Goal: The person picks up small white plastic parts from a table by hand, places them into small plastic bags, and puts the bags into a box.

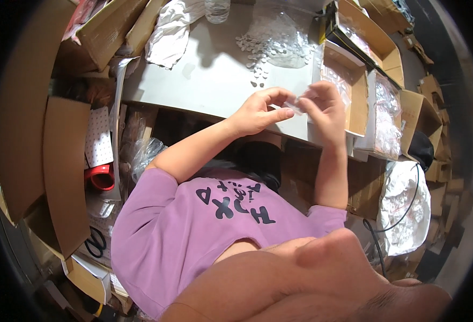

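Over the front edge of the table, my left hand [260, 111] and my right hand [325, 110] are close together. Between their fingertips is a small, clear, plastic-looking piece [295, 108]. My left thumb and fingers are pinched on one side of it, my right fingers on the other. Its exact kind is too small to make out. Beyond the hands lies a clear plastic bag [287, 45], with many small whitish pieces [252, 51] spilled at its left. Two dark little pieces [257, 84] sit nearest my left hand.
At the right stand an open cardboard box [359, 102] and a tray of clear plastic packets [387, 115]. A white cloth [169, 35] and a clear bottle [217, 11] are at the far left of the table [204, 75]. Cardboard [67, 172] and a red roll [101, 178] are at left.
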A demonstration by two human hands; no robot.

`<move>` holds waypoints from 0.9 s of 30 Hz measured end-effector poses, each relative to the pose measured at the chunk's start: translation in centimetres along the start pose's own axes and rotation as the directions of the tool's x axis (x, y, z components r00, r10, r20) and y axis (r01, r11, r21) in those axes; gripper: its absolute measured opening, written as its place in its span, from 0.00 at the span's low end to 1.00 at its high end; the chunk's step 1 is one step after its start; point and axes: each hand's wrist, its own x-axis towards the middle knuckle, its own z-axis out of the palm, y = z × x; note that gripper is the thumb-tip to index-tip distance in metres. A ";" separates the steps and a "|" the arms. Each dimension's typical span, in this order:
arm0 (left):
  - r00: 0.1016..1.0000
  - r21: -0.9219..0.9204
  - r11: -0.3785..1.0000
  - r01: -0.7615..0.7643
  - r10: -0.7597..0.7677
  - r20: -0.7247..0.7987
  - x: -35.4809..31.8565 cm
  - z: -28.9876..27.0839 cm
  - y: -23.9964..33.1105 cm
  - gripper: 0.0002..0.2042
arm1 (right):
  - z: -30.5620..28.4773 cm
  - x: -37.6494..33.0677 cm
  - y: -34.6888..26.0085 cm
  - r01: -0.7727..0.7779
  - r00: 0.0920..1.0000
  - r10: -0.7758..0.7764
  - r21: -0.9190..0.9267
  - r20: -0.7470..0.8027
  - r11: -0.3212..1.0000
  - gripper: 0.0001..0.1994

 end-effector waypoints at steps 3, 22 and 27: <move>0.989 -0.112 0.991 0.067 -0.081 -0.122 -0.8 -1.5 -0.7 0.09 | 2.6 0.0 1.5 0.043 0.999 -0.041 -0.074 0.030 0.996 0.09; 0.900 -0.220 0.975 0.036 -0.127 -0.418 -5.9 -7.0 2.1 0.07 | 4.0 6.0 5.0 0.148 0.929 0.132 -0.676 0.344 0.722 0.16; 0.930 -0.246 0.969 0.019 -0.107 -0.351 -6.4 -7.9 1.8 0.10 | 3.4 4.2 4.1 0.119 0.951 0.116 -0.687 0.286 0.717 0.17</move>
